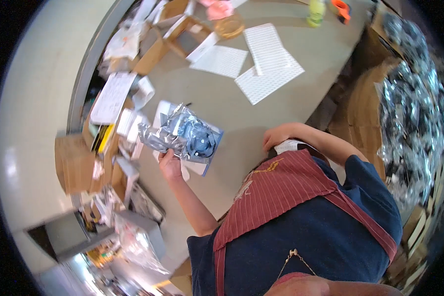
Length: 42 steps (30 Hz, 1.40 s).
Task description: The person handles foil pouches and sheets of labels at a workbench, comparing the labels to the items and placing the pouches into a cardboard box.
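My left hand (170, 165) is closed on the lower edge of a clear plastic bag (158, 138). The crinkled bag lies partly over a flat blue-and-white box or booklet on the table, and a dark blue, rounded item (200, 140) shows beside or through the plastic; I cannot tell its exact kind. Close to my body, at the table's near edge, my right hand (279, 135) has its fingers curled downward. A white piece (287, 146) shows just below it, against my red striped apron. Whatever those fingers hold, if anything, is hidden.
White label sheets (271, 74) lie across the grey table (202, 93). Open cardboard boxes (187, 37) and a clipboard (112, 98) crowd the left side. A yellow-green bottle (315, 14) and orange tape dispenser (341, 11) stand far off. At right, a large carton holds plastic-wrapped goods (414, 123).
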Each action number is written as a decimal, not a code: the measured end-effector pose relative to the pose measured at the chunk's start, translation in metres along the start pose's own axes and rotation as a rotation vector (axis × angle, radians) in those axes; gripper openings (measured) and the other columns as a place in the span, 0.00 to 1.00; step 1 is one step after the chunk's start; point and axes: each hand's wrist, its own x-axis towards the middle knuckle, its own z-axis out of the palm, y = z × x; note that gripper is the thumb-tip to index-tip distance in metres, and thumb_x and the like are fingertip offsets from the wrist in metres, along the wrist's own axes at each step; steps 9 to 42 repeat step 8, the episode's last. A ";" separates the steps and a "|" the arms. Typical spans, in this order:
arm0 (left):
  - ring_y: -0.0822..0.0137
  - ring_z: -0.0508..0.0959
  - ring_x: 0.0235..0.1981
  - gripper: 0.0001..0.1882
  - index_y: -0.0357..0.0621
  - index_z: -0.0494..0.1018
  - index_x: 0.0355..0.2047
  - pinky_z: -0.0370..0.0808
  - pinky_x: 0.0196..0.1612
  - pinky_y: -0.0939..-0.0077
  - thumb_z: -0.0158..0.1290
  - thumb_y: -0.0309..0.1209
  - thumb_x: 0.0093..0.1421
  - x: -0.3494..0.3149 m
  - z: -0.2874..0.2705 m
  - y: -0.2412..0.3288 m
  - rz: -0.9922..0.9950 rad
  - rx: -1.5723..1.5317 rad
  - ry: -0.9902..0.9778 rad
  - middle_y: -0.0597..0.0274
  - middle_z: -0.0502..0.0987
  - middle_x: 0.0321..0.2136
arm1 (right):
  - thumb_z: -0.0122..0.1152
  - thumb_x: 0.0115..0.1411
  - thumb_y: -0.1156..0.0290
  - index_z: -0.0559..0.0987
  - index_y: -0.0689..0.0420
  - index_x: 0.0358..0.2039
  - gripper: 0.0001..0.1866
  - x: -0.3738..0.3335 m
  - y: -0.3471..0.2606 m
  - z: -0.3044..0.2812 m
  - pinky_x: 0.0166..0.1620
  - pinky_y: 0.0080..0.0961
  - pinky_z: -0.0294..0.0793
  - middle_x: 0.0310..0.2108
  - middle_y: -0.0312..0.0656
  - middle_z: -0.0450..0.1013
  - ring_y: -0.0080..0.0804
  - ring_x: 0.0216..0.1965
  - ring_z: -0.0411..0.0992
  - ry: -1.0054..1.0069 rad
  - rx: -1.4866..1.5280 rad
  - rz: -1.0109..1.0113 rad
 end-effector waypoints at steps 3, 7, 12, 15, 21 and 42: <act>0.54 0.77 0.47 0.26 0.33 0.71 0.51 0.73 0.54 0.58 0.57 0.27 0.51 -0.059 -0.050 0.016 0.143 -0.206 -0.019 0.51 0.77 0.46 | 0.55 0.62 0.56 0.82 0.61 0.37 0.19 0.006 -0.033 -0.002 0.41 0.31 0.70 0.30 0.41 0.78 0.29 0.33 0.72 -0.011 -0.140 0.041; 0.50 0.70 0.57 0.32 0.43 0.62 0.61 0.70 0.58 0.46 0.51 0.45 0.60 -0.118 -0.049 -0.004 0.564 -0.291 0.526 0.50 0.65 0.61 | 0.54 0.62 0.57 0.84 0.57 0.37 0.18 0.023 -0.054 0.001 0.42 0.29 0.71 0.32 0.38 0.79 0.29 0.35 0.74 -0.117 -0.043 0.106; 0.50 0.70 0.57 0.32 0.43 0.62 0.61 0.70 0.58 0.46 0.51 0.45 0.60 -0.140 -0.060 0.005 0.615 -0.290 0.574 0.50 0.65 0.61 | 0.54 0.63 0.57 0.84 0.57 0.37 0.17 0.026 -0.055 0.002 0.41 0.28 0.71 0.32 0.37 0.79 0.27 0.34 0.74 -0.126 -0.055 0.105; 0.50 0.70 0.57 0.32 0.43 0.62 0.61 0.70 0.58 0.46 0.51 0.45 0.60 -0.140 -0.060 0.005 0.615 -0.290 0.574 0.50 0.65 0.61 | 0.54 0.63 0.57 0.84 0.57 0.37 0.17 0.026 -0.055 0.002 0.41 0.28 0.71 0.32 0.37 0.79 0.27 0.34 0.74 -0.126 -0.055 0.105; 0.50 0.70 0.57 0.32 0.43 0.62 0.61 0.70 0.58 0.46 0.51 0.45 0.60 -0.140 -0.060 0.005 0.615 -0.290 0.574 0.50 0.65 0.61 | 0.54 0.63 0.57 0.84 0.57 0.37 0.17 0.026 -0.055 0.002 0.41 0.28 0.71 0.32 0.37 0.79 0.27 0.34 0.74 -0.126 -0.055 0.105; 0.50 0.70 0.57 0.32 0.43 0.62 0.61 0.70 0.58 0.46 0.51 0.45 0.60 -0.140 -0.060 0.005 0.615 -0.290 0.574 0.50 0.65 0.61 | 0.54 0.63 0.57 0.84 0.57 0.37 0.17 0.026 -0.055 0.002 0.41 0.28 0.71 0.32 0.37 0.79 0.27 0.34 0.74 -0.126 -0.055 0.105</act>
